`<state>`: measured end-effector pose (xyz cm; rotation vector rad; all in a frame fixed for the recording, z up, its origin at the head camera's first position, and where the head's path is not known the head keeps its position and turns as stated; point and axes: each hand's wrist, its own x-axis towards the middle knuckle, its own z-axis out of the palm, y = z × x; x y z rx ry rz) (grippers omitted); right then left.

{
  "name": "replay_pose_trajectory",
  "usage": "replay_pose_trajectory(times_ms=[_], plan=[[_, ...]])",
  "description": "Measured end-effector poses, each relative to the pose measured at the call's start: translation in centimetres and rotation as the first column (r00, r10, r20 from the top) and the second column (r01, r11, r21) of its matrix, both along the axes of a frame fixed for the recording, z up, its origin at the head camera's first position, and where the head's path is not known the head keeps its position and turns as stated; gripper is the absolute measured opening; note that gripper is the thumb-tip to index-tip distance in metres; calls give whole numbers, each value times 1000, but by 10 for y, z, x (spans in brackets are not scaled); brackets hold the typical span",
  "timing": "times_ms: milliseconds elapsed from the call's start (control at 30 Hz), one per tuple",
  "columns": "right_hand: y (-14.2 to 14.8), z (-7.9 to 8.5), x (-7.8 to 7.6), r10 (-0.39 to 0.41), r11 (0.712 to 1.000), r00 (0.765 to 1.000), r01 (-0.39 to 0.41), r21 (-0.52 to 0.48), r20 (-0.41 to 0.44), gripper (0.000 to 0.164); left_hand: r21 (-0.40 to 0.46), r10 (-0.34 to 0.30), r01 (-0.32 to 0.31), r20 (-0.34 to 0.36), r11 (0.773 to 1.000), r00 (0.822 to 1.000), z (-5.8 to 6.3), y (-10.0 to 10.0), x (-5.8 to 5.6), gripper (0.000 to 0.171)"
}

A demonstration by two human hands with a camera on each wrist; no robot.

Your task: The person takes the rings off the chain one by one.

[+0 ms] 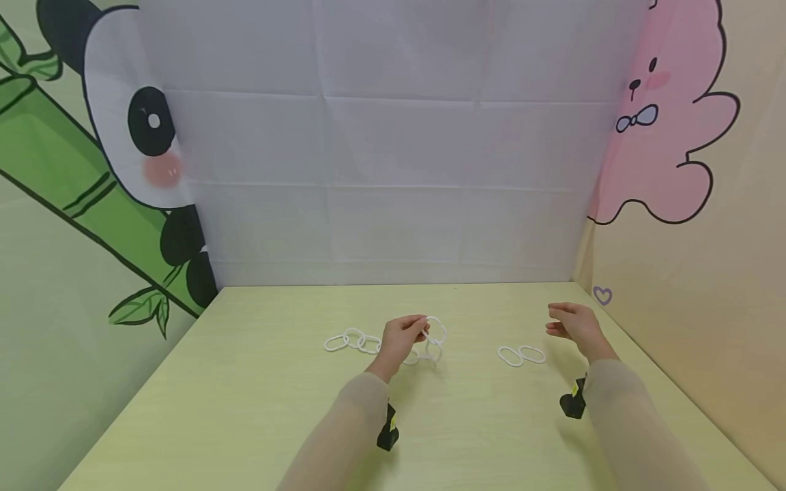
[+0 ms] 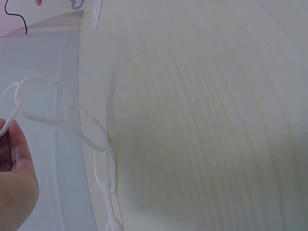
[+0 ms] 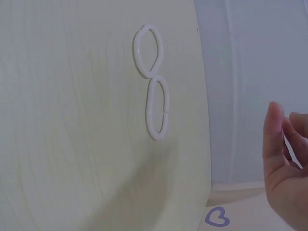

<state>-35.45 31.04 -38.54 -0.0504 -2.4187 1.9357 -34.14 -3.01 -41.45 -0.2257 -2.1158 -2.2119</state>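
The left hand (image 1: 402, 339) pinches the end link (image 1: 445, 333) of a white chain (image 1: 361, 344), best held steadily, while the right hand (image 1: 578, 329), relaxed and empty, hovers right of two white links (image 1: 520, 350).

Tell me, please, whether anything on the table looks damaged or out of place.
Nothing looks spilled or plainly broken. Two white links lie apart from the chain pinched in the left hand; one shows a small gap in its side, odd at a glance but possibly just its opening.
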Motion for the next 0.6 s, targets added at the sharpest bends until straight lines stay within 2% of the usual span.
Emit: replay_pose_trajectory(times_ms=[233,433,600], plan=[[-9,16,-1,41,999,998,-40,33,-40,45,-12,-6,6,9,1000,1000,0,0,1,27],[-16,33,-1,55,997,995,-49,61,-89,43,-11,-4,4,4,1000,1000,1,0,0,29],[-21,42,-3,53,996,994,-46,73,-93,42,-8,-4,4,11,1000,1000,3,-1,1,31]])
